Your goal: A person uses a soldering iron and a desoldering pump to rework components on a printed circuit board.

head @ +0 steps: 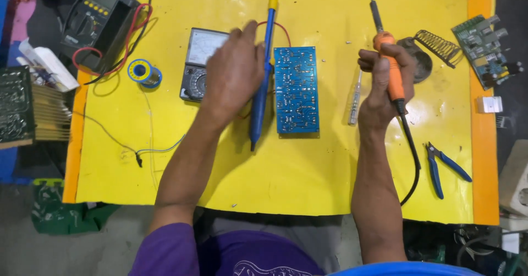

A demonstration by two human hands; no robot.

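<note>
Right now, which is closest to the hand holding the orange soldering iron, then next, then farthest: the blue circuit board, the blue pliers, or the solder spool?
From the right hand in the head view:
1. Blue circuit board, just to its left on the yellow mat.
2. Blue pliers, lower right, a little farther off.
3. Solder spool, far left, past the left hand.

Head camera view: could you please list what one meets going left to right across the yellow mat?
Solder spool → analog multimeter → left hand → blue desoldering pump → blue circuit board → right hand holding the orange soldering iron → blue cutters.
</note>
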